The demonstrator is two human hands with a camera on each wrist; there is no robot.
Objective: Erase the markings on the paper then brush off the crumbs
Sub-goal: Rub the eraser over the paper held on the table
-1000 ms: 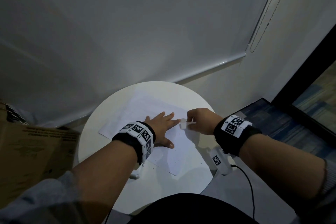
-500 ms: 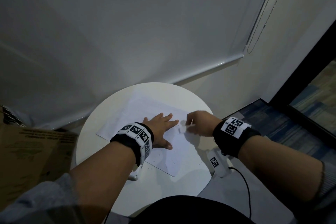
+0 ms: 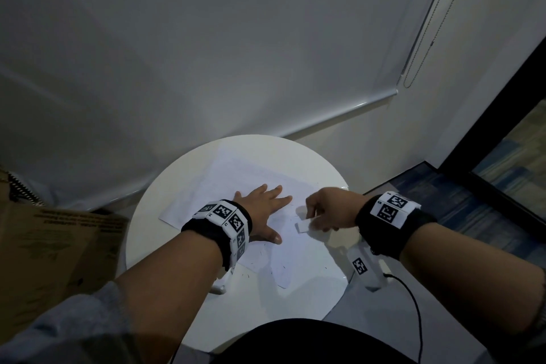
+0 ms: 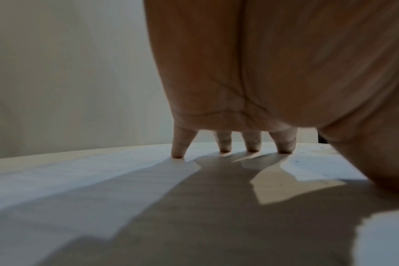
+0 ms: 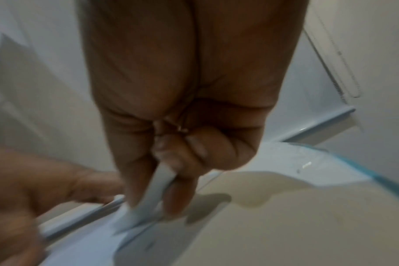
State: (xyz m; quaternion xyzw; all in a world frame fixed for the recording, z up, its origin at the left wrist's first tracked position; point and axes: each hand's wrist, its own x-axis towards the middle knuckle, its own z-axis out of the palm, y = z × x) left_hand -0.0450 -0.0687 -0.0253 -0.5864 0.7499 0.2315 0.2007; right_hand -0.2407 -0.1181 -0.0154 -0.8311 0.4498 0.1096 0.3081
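White eraser (image 3: 302, 227) is pinched between the thumb and fingertips of the right hand (image 3: 331, 211), its lower end on or just above the paper (image 3: 298, 257); the blurred right wrist view does not settle which. Dark crumbs (image 3: 261, 255) lie on the sheet nearer than the fingers, some on the round table (image 3: 141, 233) beyond its near edge. Just left of the eraser, the left hand (image 3: 266, 213) lies flat on the paper, fingers (image 4: 178, 145) straight and spread, tips pressing down. Farther off, past both sets of fingertips, the sheet runs toward the table's far rim below a roller blind (image 3: 206, 47). Remaining markings are too faint to make out. The likely risk is creasing or tearing: a hard stroke away from the pinning fingers could buckle the loose sheet. Brushing later could also smear graphite, or the corner could slide off.
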